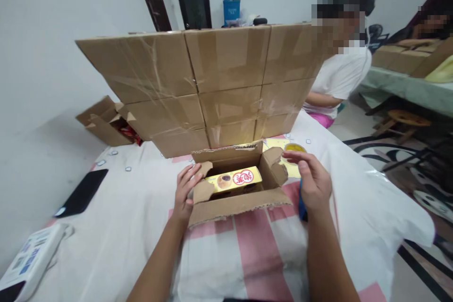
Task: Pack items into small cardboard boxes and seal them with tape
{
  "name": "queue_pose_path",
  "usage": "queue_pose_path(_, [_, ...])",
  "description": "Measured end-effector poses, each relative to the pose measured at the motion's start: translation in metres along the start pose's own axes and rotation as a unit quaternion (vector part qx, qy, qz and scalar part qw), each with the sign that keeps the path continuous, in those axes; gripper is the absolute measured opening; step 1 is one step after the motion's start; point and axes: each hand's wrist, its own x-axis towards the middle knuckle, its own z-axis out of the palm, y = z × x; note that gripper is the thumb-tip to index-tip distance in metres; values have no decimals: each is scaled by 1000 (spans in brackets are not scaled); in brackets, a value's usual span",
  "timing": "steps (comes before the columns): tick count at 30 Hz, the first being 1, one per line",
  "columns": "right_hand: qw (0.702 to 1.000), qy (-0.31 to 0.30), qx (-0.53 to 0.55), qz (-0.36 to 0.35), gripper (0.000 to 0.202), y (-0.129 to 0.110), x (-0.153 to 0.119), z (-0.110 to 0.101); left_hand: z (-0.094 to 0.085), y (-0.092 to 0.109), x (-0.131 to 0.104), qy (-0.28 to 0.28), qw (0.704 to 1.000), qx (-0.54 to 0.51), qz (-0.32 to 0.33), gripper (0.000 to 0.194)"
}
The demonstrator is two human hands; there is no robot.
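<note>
An open cardboard box (240, 204) stands on the cloth-covered table in front of me, its flaps spread outward. Inside lies a yellow packet box (235, 179) with red lettering and a picture of a round pastry. My left hand (186, 188) grips the box's left side by the flap. On the other side my right hand (313, 181) is open, its fingers apart beside the right flap. A blue object (303, 202), mostly hidden, is below my right palm.
Taped cartons (230, 63) form a wall behind the box. At left are another open carton (109, 122), a black phone-like slab (83, 193) and a white packet (31, 257). A person in a white shirt (341, 78) sits beyond the table's right side.
</note>
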Motion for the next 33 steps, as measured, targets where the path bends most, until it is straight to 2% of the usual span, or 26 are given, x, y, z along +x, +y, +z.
queue_pose_path(3, [997,32,75,12,22,16,0,13,-1,-5,-2,12,999,22,25,66])
queue_pose_path(6, [987,70,142,-2,17,20,-3,21,-2,-6,-4,4,999,34,25,66])
queue_pose_path(7, [987,51,149,-10,16,20,-4,21,-2,-7,-4,2,999,37,25,66])
queue_pose_path(10, [992,-62,110,-25,16,20,-6,15,-1,-8,-5,13,998,43,35,66])
queue_pose_path(12, [993,-85,76,-33,13,21,-6,12,0,-8,-6,20,998,47,37,66])
queue_pose_path(16, [997,-12,11,-78,4,24,-2,17,0,-5,-5,20,998,53,30,65])
queue_pose_path(18, [993,35,-45,-100,10,25,0,23,0,-3,-4,15,998,53,30,65])
queue_pose_path(20, [992,56,-69,-88,15,25,1,26,-2,-1,-3,8,998,51,28,65])
queue_pose_path(23, [998,8,-27,-51,16,26,2,25,-3,2,-1,-1,998,52,24,64])
queue_pose_path(28, [990,-128,17,-63,25,26,2,20,-2,5,-1,-8,999,47,21,64])
queue_pose_path(30, [988,-142,26,-56,28,26,3,20,-2,5,0,-8,999,46,22,64])
queue_pose_path(33, [992,-120,37,-34,29,24,1,19,-4,5,0,-18,999,43,27,62])
